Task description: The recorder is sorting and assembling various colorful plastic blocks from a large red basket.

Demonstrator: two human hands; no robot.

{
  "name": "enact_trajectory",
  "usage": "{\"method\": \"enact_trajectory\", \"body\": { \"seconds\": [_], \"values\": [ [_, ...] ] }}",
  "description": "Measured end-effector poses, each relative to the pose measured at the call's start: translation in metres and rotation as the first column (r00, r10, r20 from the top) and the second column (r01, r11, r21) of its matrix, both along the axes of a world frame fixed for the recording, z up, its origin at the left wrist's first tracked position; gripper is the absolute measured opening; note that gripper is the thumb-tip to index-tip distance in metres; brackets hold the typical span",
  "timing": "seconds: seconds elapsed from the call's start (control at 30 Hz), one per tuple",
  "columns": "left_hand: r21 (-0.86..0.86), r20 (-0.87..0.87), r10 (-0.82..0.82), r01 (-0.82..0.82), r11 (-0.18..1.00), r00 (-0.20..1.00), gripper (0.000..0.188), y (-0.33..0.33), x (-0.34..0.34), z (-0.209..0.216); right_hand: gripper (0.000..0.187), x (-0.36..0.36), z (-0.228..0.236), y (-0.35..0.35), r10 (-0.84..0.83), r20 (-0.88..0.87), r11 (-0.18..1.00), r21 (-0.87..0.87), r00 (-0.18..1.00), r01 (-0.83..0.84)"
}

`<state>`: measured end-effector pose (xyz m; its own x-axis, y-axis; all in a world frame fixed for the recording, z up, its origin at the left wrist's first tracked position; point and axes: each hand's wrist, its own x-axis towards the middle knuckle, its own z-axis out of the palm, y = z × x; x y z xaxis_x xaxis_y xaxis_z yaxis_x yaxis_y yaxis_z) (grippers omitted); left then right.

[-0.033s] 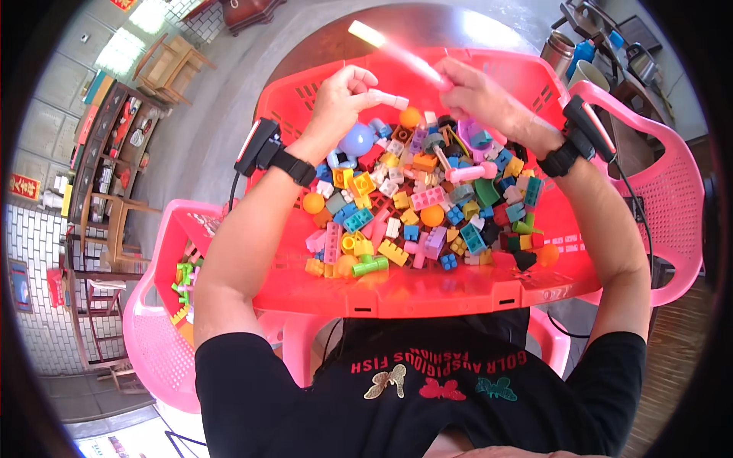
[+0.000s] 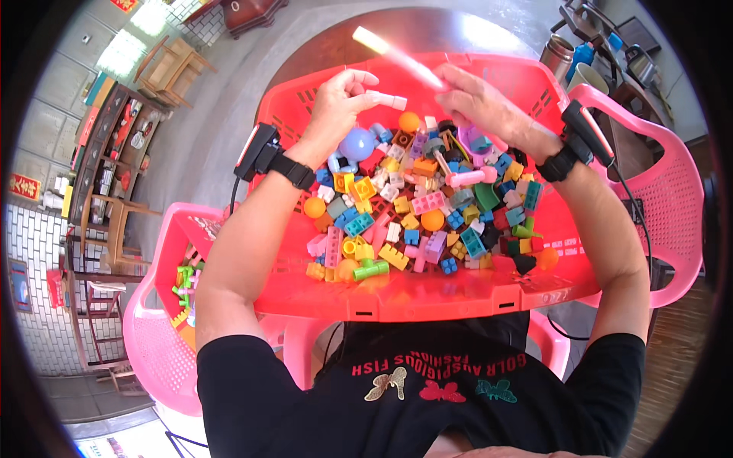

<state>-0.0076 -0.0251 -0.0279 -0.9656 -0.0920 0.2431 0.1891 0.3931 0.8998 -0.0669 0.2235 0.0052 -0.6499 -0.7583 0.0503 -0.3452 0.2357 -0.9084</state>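
glowing stick, grasped at its near end by the right hand above the red basket, presumably leaving its length free; the left hand grasps a pale piece by one end

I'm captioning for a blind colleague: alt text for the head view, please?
A person's left hand holds a small pale piece, the right hand a long pale stick, above a red bin of colourful toy bricks and balls.

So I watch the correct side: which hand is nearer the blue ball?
Left. The left hand is just beyond the blue ball; the right hand is farther away, off to the ball's right.
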Motion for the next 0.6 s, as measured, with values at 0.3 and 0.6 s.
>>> {"method": "enact_trajectory", "body": {
  "seconds": [0.3, 0.6],
  "values": [
    [0.311, 0.053, 0.001, -0.017, 0.95, 0.999, 0.019, -0.001, -0.003, 0.013, 0.014, -0.011, -0.011, 0.002, -0.112, -0.068, 0.994, 0.011, 0.991, 0.113],
    [0.712, 0.112, -0.051, -0.045, 0.701, 0.992, 0.011, 0.003, 0.003, 0.026, 0.02, -0.006, -0.007, 0.004, -0.025, -0.005, 0.998, 0.05, 1.0, 0.026]
  ]
}}
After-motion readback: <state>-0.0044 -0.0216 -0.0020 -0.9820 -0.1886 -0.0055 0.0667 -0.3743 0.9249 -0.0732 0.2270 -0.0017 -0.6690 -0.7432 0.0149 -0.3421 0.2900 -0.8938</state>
